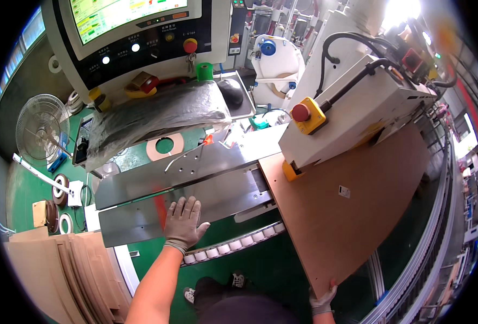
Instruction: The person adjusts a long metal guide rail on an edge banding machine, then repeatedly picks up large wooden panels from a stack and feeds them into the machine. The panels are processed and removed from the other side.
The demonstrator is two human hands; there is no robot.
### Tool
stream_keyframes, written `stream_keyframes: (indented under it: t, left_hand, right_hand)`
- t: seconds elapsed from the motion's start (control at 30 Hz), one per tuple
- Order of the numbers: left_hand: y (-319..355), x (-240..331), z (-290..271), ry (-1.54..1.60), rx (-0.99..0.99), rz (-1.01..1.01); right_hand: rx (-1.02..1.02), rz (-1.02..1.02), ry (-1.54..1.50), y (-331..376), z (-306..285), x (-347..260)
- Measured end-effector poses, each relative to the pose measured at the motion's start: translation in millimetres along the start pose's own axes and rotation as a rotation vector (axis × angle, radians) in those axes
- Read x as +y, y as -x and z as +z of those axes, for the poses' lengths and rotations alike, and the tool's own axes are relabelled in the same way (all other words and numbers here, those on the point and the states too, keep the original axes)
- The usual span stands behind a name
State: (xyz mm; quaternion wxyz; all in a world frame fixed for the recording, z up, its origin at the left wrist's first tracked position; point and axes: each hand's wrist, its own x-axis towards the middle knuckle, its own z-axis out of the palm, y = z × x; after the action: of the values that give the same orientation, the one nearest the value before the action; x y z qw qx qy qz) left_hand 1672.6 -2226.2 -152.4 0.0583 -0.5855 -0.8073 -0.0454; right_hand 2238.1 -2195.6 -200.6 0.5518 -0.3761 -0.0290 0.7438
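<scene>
The left hand [185,224], in a grey glove, is open with its fingers slightly spread and its thumb out to the side; it lies palm down over the near edge of the metal worktop [131,221], holding nothing. The right hand [323,300], also gloved, has hold of the near corner of a brown board [352,210], though most of its fingers are hidden. The board lies to the right of the worktop, its far part under a white machine [352,108]. A row of white rollers [234,245] runs just beside the left hand.
</scene>
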Motion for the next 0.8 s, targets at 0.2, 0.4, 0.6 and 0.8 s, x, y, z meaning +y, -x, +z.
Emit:
stream_keyframes:
  t: [0.2,0.4,0.6,0.8]
  left_hand:
    - [-7,10,-7,0.069,-0.002,-0.033]
    - [9,1,-23,0.141,0.119,-0.110]
    - [11,17,-8,0.121,0.063,-0.089]
    - [19,48,8,0.238,0.077,-0.224]
  right_hand:
    - [0.026,-0.129,0.016,-38,14,-48]
    - [0.374,-0.375,0.645,-63,54,-77]
    - [0.153,-0.186,0.805,-18,-15,-10]
    - [-0.789,0.224,1.963,30,-154,94]
